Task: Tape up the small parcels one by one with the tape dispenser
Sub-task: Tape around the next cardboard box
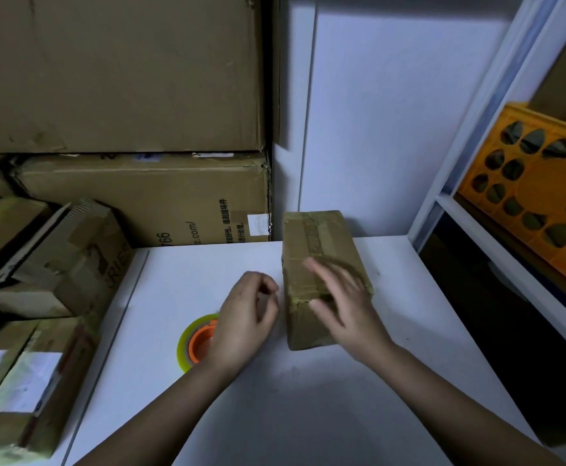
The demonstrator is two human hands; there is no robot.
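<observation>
A small brown parcel (315,250), wrapped in tape, lies lengthwise on the white table (308,391). My right hand (345,304) rests on its near half, fingers spread and blurred, thumb against its left side. My left hand (244,321) hovers just left of the parcel with fingers loosely curled and nothing in them. A tape roll (192,344) with an orange core lies flat on the table, partly hidden under my left hand.
Several small cardboard parcels (56,260) are piled at the left edge of the table. Large cartons (147,200) are stacked behind them. A white shelf frame (476,136) with an orange crate (540,183) stands at the right.
</observation>
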